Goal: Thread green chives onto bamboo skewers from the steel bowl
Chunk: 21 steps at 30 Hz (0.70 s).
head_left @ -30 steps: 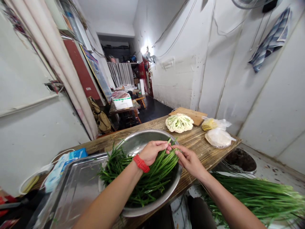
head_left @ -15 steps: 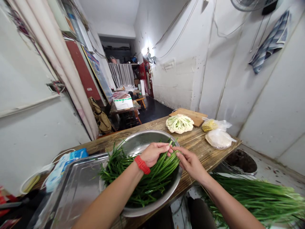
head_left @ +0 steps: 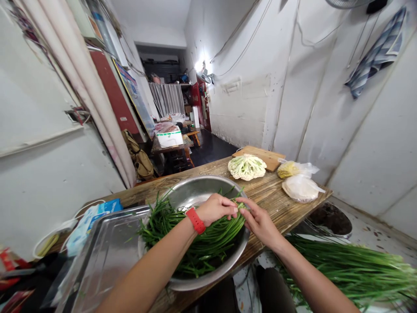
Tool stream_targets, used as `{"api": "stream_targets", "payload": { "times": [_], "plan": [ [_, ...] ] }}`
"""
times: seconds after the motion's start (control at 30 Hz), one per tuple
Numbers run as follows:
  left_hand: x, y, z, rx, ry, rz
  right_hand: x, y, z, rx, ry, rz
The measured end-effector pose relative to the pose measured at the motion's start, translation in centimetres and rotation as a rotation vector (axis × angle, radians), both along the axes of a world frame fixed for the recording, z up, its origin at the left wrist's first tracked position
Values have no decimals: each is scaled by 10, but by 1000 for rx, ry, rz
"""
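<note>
Long green garlic chives (head_left: 208,252) lie heaped in a wide steel basin (head_left: 182,286) on the wooden table. My left hand (head_left: 216,209), with a red watch on its wrist, is over the basin, its fingers pinched on chives. Close against it at the basin's right rim, my right hand (head_left: 259,219) has thumb and forefinger pinched at the stem ends of the chives. The fingertips of both hands nearly meet, and the exact stalks between them are partly hidden. A second, larger pile of chives (head_left: 355,269) lies low on the right, beside my right forearm.
A cauliflower (head_left: 247,167) sits behind the basin, near a wooden cutting board (head_left: 260,156). Plastic bags (head_left: 301,188) lie at the table's right end. On the left are a metal tray (head_left: 107,261) and a blue-and-white packet (head_left: 91,224). A bin (head_left: 332,219) stands beyond the table's right edge.
My left hand's fingers have closed in toward my right hand, and the stalk piece that stuck up between them no longer shows. The view has shifted slightly.
</note>
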<state>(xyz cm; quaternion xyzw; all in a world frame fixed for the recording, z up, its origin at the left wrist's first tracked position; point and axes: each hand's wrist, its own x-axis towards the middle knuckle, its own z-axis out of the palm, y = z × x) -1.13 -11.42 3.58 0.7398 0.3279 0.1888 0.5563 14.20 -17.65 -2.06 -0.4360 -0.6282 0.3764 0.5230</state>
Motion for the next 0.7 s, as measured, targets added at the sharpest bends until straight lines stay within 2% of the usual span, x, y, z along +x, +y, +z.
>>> {"api": "stream_targets", "payload": {
  "times": [0.07,0.17,0.23,0.33,0.43,0.57,0.63,0.7],
  "plan": [
    [-3,2,2,44,76,-32,1,-6,-1,17,-33,8],
    [-13,15,1,-63,119,-125,1,-27,-8,40,-110,-56],
    [-19,27,-4,-43,143,-122,0,-46,-16,85,-192,-109],
    [-16,40,-20,248,219,-25,-3,-70,-31,168,-279,-204],
    [-2,43,-44,499,344,35,-7,-80,-42,151,-274,-273],
    [15,44,-71,596,446,207,-6,-76,-44,103,-257,-261],
    [21,47,-79,604,453,286,-5,-74,-43,73,-241,-253],
    [24,51,-82,608,459,312,-4,-72,-41,34,-207,-247]
  ]
}}
